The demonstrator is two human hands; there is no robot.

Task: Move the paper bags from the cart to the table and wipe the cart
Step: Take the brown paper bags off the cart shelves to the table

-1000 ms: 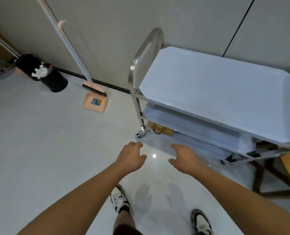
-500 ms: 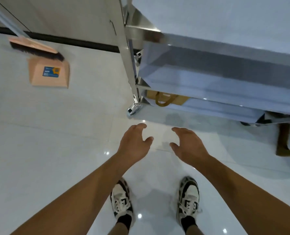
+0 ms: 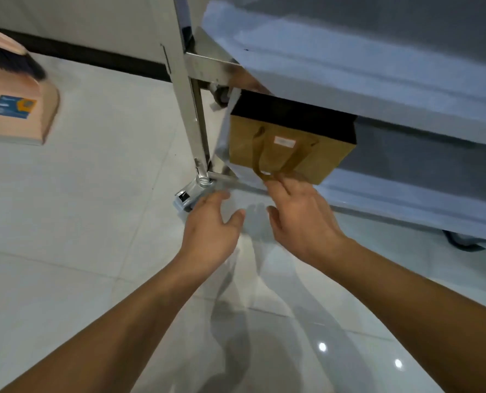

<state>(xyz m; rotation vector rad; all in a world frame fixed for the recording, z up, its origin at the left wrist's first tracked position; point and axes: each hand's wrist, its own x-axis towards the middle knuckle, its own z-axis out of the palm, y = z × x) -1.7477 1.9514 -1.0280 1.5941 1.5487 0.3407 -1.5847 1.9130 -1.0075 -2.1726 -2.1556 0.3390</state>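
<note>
From the head camera, a brown paper bag (image 3: 290,143) lies on the bottom shelf of the steel cart (image 3: 192,109), at the shelf's left end beside the upright post, partly under the shelf above it. The bag's upper part is black or in deep shadow; the lower part is plain kraft brown. A small pale label (image 3: 285,142) sits near the middle of its face, but the print on it is too blurred to read. Brown handles (image 3: 260,163) loop down from the bag toward the shelf's front edge.

The right hand (image 3: 301,219) reaches in from below, fingers stretched forward and slightly apart, the fingertips (image 3: 278,184) at the bottom of the handle loop. They seem to touch the handle, though the blur makes it hard to say whether any finger is hooked through it; no firm grip shows. The thumb points left, away from the bag.

The left hand (image 3: 210,231) hovers just left of the right one, over the floor, fingers loosely spread and slightly bent, holding nothing. Its fingertips are near the cart's caster (image 3: 186,198) and apart from the bag.

At the left edge a peach dustpan (image 3: 17,112) rests on the white tiled floor (image 3: 94,222) with a broom's dark bristles (image 3: 9,62) above it. The dustpan carries a blue sticker (image 3: 13,106) with an orange patch; its text is unreadable.
</note>
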